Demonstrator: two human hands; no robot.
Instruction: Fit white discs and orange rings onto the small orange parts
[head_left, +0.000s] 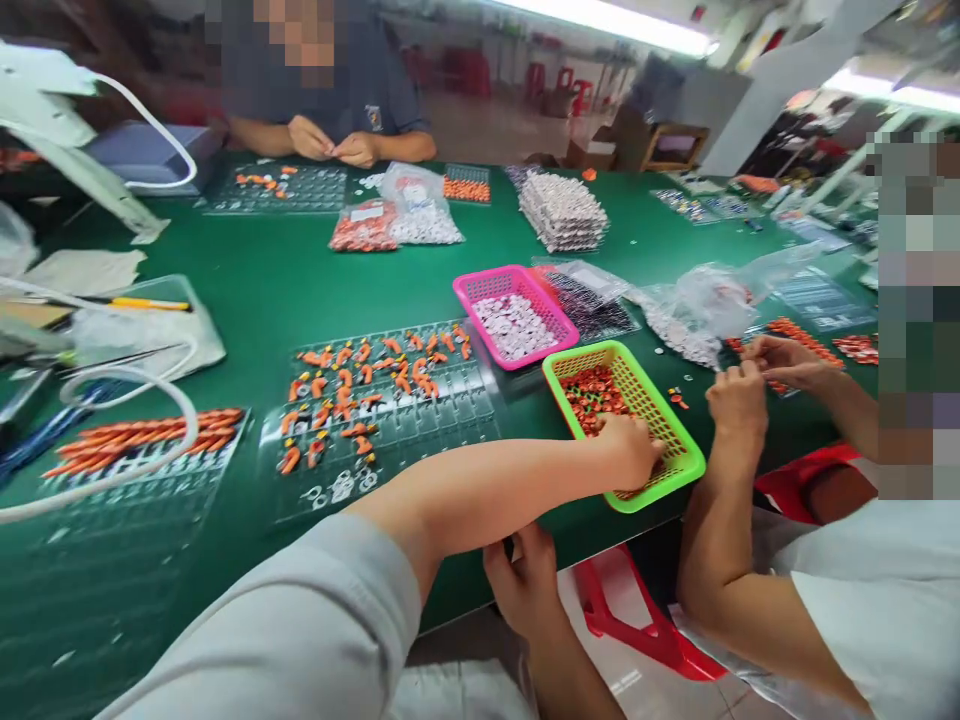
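My left hand [631, 452] reaches across to the green plastic basket [679, 450], its fingers curled down inside it. Small orange-red parts [592, 390] fill the basket's far end. What these fingers hold, if anything, is hidden. Under my left forearm, at the table's edge, is my right hand [526, 580] with its fingers bent; the forearm covers their tips and anything in them. Left of the basket lies a clear ridged tray [457, 425] with rows of small orange pieces [345, 380] and a few white rings [343, 487].
A pink basket [517, 362] of white pieces touches the green one. At right, a co-worker's hands [739, 400] work close by. Another person's hands [337, 145] are across the green table [262, 270]. Orange pointed parts [150, 437] and a white cable [191, 420] lie at left.
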